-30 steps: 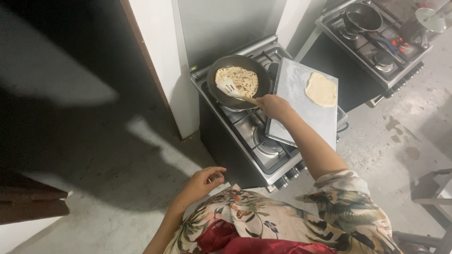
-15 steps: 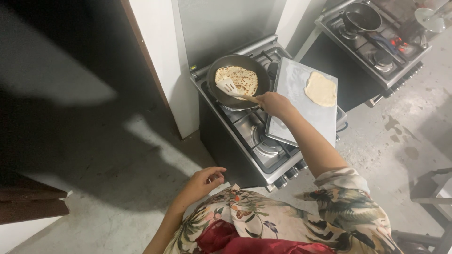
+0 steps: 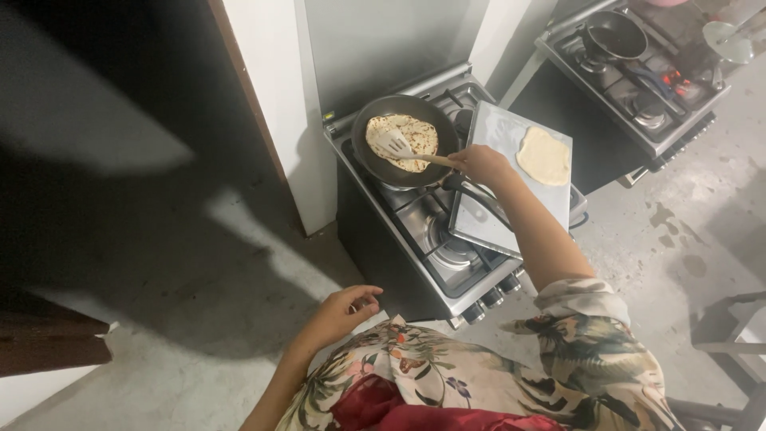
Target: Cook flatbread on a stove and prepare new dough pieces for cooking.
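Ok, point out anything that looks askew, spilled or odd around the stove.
One thing stands out: the flat metal tray lies across the stove's right burners, and one corner seems to stick out past the stove's edge, with raw dough on it. The right hand presses a spatula on the flatbread in the pan. Stains mark the floor.

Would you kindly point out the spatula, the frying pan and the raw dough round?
spatula [image 3: 396, 145]: head view, on its slotted blade.
frying pan [image 3: 367, 156]: head view, on its dark left rim.
raw dough round [image 3: 543, 155]: head view, on its middle.
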